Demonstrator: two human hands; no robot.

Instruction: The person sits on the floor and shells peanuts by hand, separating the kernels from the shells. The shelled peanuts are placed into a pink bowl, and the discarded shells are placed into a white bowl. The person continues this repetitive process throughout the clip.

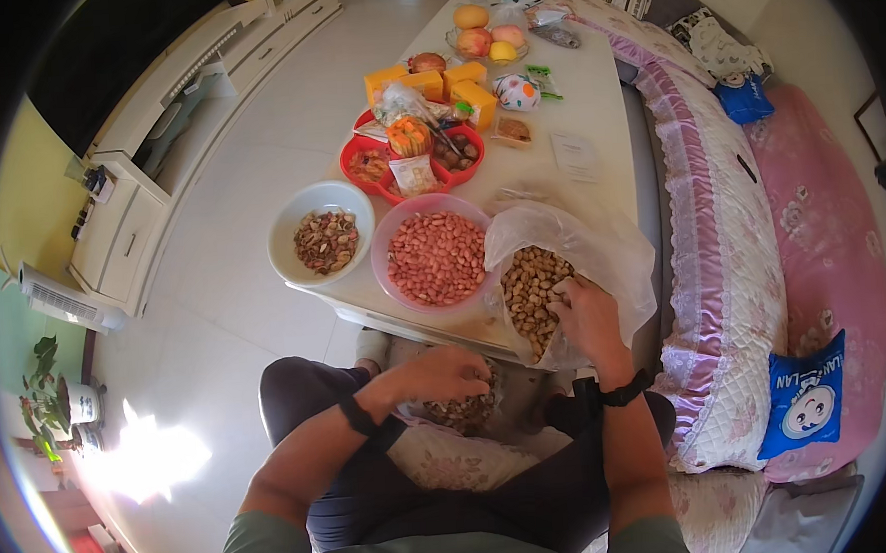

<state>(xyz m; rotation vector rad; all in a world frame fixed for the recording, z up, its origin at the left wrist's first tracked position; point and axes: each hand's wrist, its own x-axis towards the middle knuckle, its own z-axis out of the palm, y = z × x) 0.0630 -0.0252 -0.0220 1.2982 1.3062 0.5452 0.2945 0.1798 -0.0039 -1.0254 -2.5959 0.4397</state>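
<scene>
My right hand [586,315] reaches over the right side of a plastic bag of unshelled peanuts [535,294], its fingertips among the nuts; whether it grips one cannot be told. Lower down, between my knees, my left hand [448,374] hangs above a container of peanut shells [461,412], fingers bent; what they may hold is hidden. A pink plastic bowl [436,259] of shelled, pink-skinned peanuts stands left of the bag. Beside it at the table's corner is a white bowl [325,241] with mixed shells and scraps.
Behind the bowls are a red divided snack tray [417,186], several yellow boxes [473,102], a glass fruit bowl [503,57] and a small clear food box [512,131]. The table [607,103] adjoins a quilt-covered sofa [728,261] at the right, with blue packets on it.
</scene>
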